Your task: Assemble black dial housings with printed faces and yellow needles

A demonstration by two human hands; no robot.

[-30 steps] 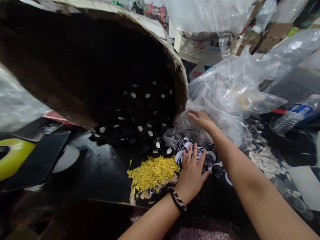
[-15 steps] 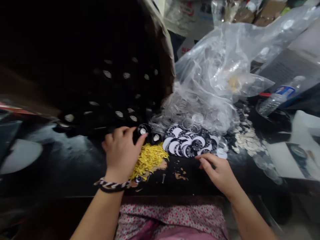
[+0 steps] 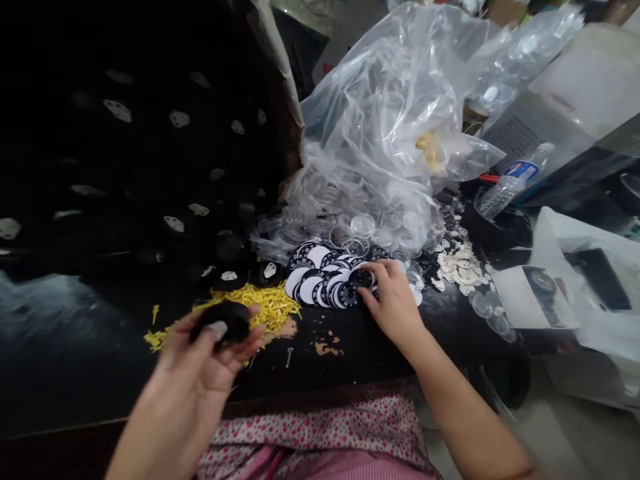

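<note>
My left hand [image 3: 193, 373] is closed on a round black cup-shaped casing [image 3: 231, 319], raised above the near side of the bench. Beneath and behind it spreads a heap of small yellow plastic pegs [image 3: 273, 308]. At the pile of black-and-white printed dial discs [image 3: 311, 289], my right hand [image 3: 395, 303] pinches a black dial disc [image 3: 361, 278] between thumb and forefinger. Two more black casings with pale plates, one of them a black casing [image 3: 269, 272] at the pile's left end, sit behind the pegs.
A large carton [image 3: 280, 67] of black casings lies open at the left. Clear round covers [image 3: 363, 225] spill from a plastic bag [image 3: 380, 100]. Pale flat plates [image 3: 457, 260], a bottle [image 3: 515, 180] and a white box [image 3: 535, 300] are at the right. A screw [image 3: 289, 357] lies near the front.
My left hand has taken up a black casing and brought it nearer me. My right hand has reached onto the dial discs and grips one. The camera view has shifted to the right.
</note>
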